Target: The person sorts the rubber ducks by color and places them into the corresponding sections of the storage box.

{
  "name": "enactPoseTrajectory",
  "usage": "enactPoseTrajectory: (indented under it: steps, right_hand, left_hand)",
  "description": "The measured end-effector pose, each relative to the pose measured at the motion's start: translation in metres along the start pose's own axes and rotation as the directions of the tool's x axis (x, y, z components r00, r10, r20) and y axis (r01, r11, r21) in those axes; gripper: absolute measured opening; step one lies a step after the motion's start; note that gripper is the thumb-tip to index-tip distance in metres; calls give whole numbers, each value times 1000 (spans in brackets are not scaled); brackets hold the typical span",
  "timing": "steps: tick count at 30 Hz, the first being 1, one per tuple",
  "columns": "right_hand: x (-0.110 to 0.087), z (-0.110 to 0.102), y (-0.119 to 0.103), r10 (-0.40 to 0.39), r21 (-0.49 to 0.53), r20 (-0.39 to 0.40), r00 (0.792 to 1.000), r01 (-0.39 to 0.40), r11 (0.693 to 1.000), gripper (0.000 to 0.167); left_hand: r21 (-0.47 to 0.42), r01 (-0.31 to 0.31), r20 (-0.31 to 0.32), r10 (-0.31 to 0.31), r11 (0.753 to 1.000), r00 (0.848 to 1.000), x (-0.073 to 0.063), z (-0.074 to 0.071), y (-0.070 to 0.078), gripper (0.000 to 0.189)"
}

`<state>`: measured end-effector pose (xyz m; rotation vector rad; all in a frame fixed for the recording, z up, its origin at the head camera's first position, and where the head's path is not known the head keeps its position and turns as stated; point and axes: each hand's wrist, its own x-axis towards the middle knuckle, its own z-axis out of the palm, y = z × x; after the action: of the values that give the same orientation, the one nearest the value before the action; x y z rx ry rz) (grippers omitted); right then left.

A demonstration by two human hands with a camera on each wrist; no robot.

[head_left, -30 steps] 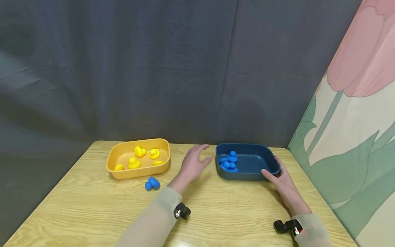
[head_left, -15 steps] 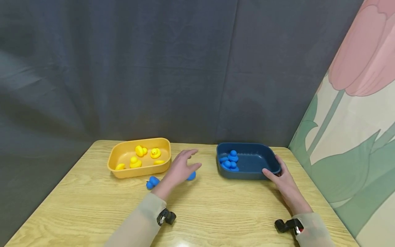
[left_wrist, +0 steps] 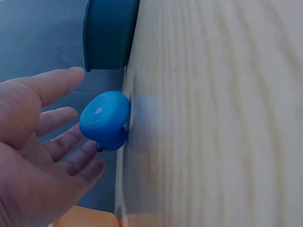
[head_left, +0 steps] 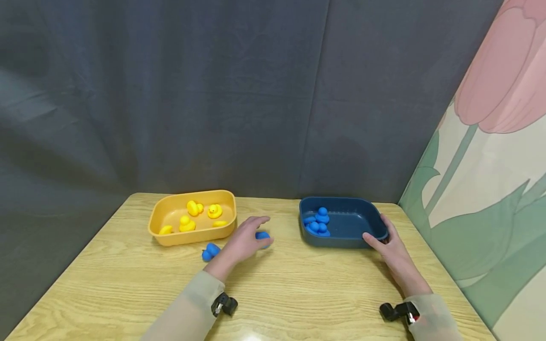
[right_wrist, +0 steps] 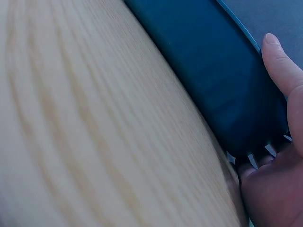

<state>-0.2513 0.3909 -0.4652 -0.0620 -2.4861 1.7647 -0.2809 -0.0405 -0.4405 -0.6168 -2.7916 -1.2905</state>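
Observation:
My left hand (head_left: 243, 242) is beside a blue rubber duck (head_left: 262, 236) on the table. In the left wrist view the thumb and fingers spread around this toy, which lies tipped with its base facing the camera; a small gap seems to show between them. My right hand (head_left: 397, 259) grips the right end of a dark blue bin (head_left: 341, 242), thumb at the front rim and fingers round the side. Several blue ducks (head_left: 322, 216) sit at the left inside it. Another blue duck (head_left: 210, 251) lies left of my left wrist, partly covered by it.
A yellow bin (head_left: 194, 236) with several yellow ducks (head_left: 186, 224) stands at the back left of the wooden table (head_left: 307, 289). Behind the table hangs a dark curtain (head_left: 239, 104). A flower-patterned panel (head_left: 482, 203) borders the right side.
My left hand has moved left and lowered from beside the blue bin to the blue duck near the middle. The right hand keeps its grip on the bin.

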Motion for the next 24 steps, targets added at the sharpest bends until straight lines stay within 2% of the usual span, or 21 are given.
enactPoseTrajectory:
  steps: [8,16,18,22,24]
  right_hand:
    - [0,1,-1,9,-11,-9,1000,-9,1000,104]
    - [0,0,0,4,-2,-4,1000,-4,1000,103]
    - [0,0,1,0,0,-4,1000,0,1000,103]
    - [0,0,1,0,-4,-6,1000,0,1000,103]
    - [1,0,1,1,-8,-7,1000,-1,1000,104]
  left_hand:
    - [33,26,41,-27,999,999,-1,0,-4,63]
    - [81,-4,51,0,997,999,-3,-1,-13,62]
    - [83,-18,55,14,996,998,1,1,-21,61]
    - [100,-69,46,64,993,997,10,8,-46,63]
    - [92,-68,45,64,993,997,12,11,-54,64]
